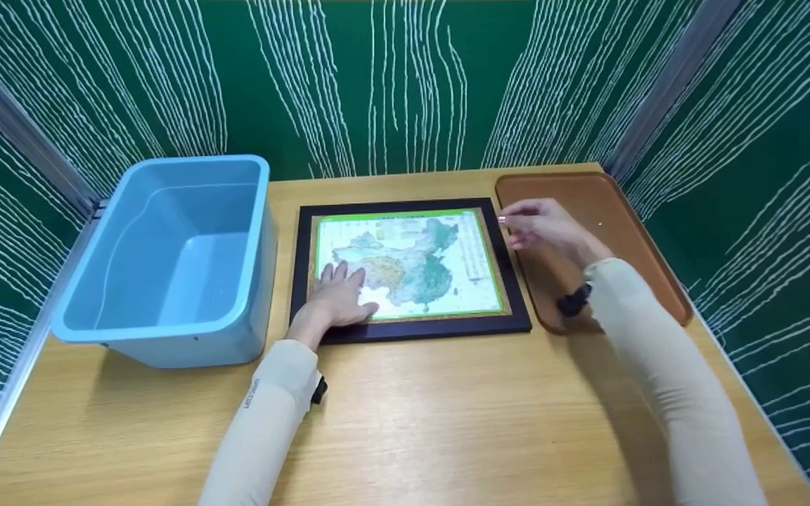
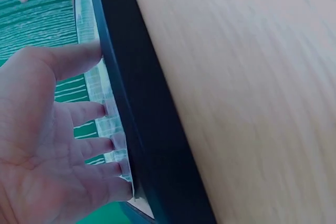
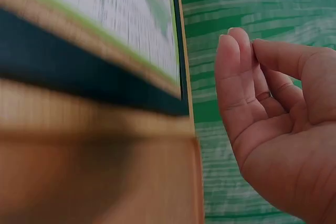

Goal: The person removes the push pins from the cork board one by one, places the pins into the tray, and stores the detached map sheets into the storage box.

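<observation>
A dark picture frame (image 1: pixel 419 334) lies flat on the table and holds a green-bordered map (image 1: pixel 415 270). My left hand (image 1: pixel 338 295) rests spread on the map's lower left corner in the head view. In the left wrist view, the left fingers (image 2: pixel 86 145) touch the map just inside the frame's edge. My right hand (image 1: pixel 542 225) is raised beside the frame's right edge, above the brown tray. Its thumb and fingers (image 3: pixel 228 77) come together, loosely bent, in the right wrist view. I see nothing held between them.
A deep blue plastic tub (image 1: pixel 261 232) stands left of the frame. To the right lies the shallow brown tray (image 1: pixel 630 253), with a tiny pale speck on it. Green walls (image 1: pixel 419 91) with white wavy lines enclose the table (image 1: pixel 440 414) at the back and sides.
</observation>
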A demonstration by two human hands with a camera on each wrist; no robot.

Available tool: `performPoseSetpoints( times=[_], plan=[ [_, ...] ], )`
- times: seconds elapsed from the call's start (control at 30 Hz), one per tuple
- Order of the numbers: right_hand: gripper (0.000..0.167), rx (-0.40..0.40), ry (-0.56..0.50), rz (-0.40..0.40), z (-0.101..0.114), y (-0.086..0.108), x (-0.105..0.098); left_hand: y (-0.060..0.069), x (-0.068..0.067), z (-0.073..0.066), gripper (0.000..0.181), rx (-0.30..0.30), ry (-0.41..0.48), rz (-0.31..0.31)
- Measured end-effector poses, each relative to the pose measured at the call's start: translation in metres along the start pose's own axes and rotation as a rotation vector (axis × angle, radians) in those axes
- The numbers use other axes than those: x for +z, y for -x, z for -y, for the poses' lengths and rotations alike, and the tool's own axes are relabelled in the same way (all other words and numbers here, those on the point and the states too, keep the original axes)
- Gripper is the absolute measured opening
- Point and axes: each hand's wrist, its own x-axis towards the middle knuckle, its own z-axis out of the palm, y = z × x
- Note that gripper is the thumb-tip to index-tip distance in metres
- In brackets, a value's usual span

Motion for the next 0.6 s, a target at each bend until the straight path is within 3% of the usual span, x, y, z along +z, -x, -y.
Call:
performPoseSetpoints(
  times=[0.27, 0.37, 0.6],
  plan=[
    [0.023, 0.095, -0.158, -0.099, -0.025, 0.026, -0.046, 0.0, -0.007, -0.005, 0.078, -0.033, 0.034, 0.015],
    [0.027, 0.128, -0.141, -0.135, -0.034, 0.03, -0.056, 0.0, -0.011, -0.007, 0.076, -0.052, 0.075, 0.015],
    [0.046, 0.21, -0.169, -0.175, -0.061, 0.029, -0.076, -0.001, -0.011, -0.007, 0.074, -0.032, 0.107, -0.003]
  ],
)
